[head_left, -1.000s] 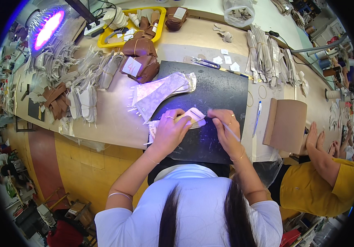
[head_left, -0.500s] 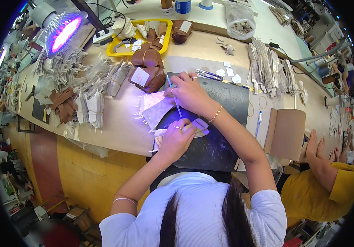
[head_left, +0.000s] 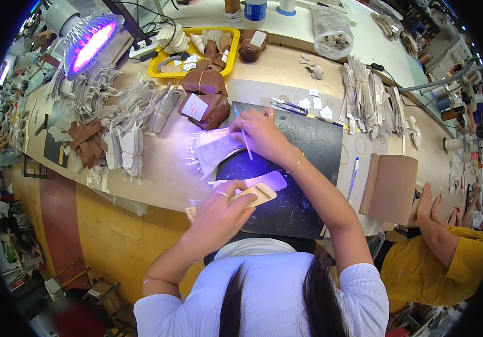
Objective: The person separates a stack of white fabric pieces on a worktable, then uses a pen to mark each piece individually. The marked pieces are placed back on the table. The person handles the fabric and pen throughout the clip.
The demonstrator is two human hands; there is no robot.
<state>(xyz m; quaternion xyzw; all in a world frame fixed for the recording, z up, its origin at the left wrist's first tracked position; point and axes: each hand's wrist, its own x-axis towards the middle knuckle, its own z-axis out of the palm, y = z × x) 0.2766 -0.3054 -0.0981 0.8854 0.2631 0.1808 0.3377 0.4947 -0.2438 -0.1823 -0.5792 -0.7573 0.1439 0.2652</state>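
My left hand (head_left: pixel 219 213) is closed round a flat cream plate (head_left: pixel 265 193) with a rounded end and a dark slot, like a small template. Its other end pokes out on the far side of my fingers. My right hand (head_left: pixel 262 133) grips a thin pale pen-like stick (head_left: pixel 246 145), its point angled down over the black mat (head_left: pixel 303 196). Between the hands, a round-ended pale strip (head_left: pixel 275 181) lies on the mat under violet light. Beside my right hand are fanned pale pieces (head_left: pixel 212 151) with narrow tabs along their left edge.
A lit violet lamp (head_left: pixel 92 48) hangs at upper left. Brown wrapped bundles (head_left: pixel 205 106), a yellow tray (head_left: pixel 230 64), snips (head_left: pixel 289 106) and strip bundles (head_left: pixel 359 92) lie beyond. A brown board (head_left: pixel 393 185) and a co-worker's yellow sleeve (head_left: pixel 466 247) are at right.
My left hand has moved toward me and left, lifting the cream plate off the pale strip, which now shows more fully. My right hand has shifted slightly right and nearer, still with the stick.
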